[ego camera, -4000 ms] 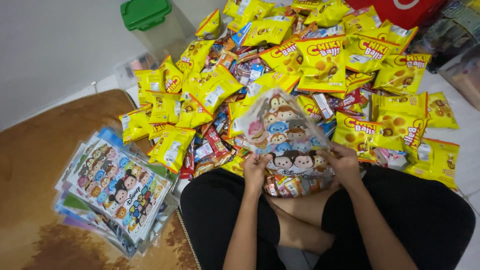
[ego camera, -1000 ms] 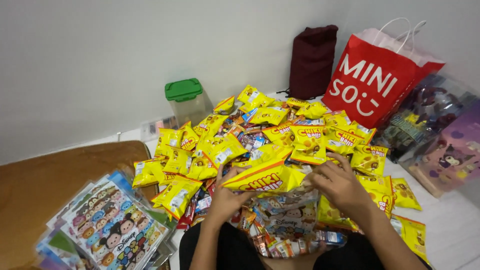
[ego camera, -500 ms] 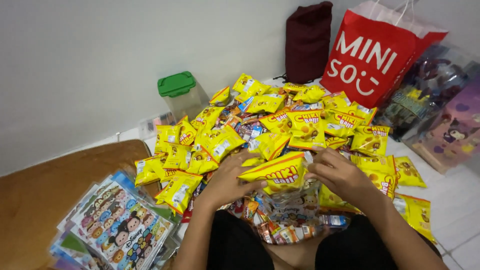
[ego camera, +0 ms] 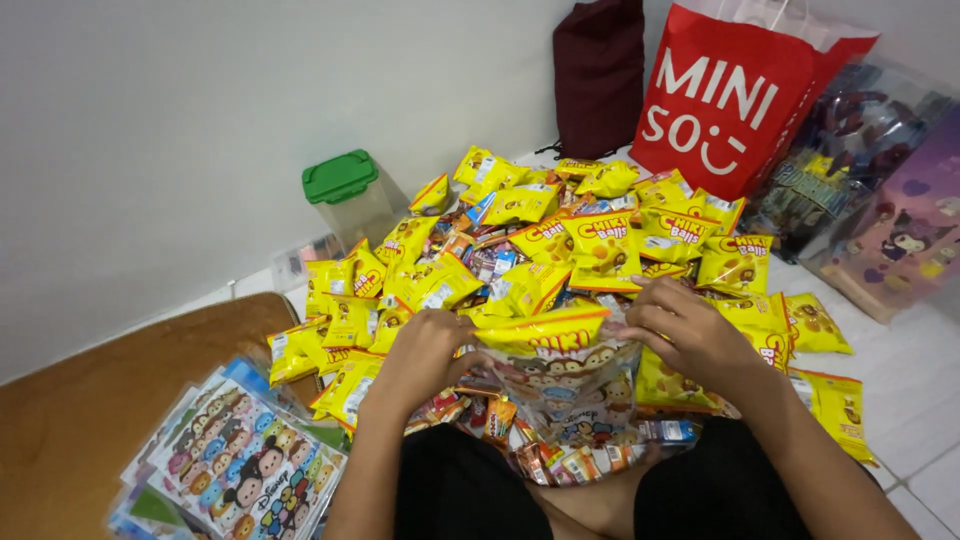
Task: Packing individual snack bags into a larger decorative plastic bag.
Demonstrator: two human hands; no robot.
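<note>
The person sits cross-legged on the floor point(ego camera: 920, 400), both hands over the lap. The left hand point(ego camera: 425, 350) pinches the near-left rim of a clear cartoon-printed gift bag point(ego camera: 575, 395); its grip is closed on the plastic. The right hand point(ego camera: 690, 335) has fingers curled onto the right end of a yellow snack packet point(ego camera: 545, 330), which lies across the bag's mouth. The packet's long axis runs left to right, spanning between both hands, slightly nearer the right one. The bag stands upright just below the packet, against the knees. Beyond lies a heap of yellow packets point(ego camera: 600, 240), a green-lidded container point(ego camera: 345, 195), a red paper bag point(ego camera: 730, 100) and, at the left, a stack of printed bags point(ego camera: 240, 470).
</note>
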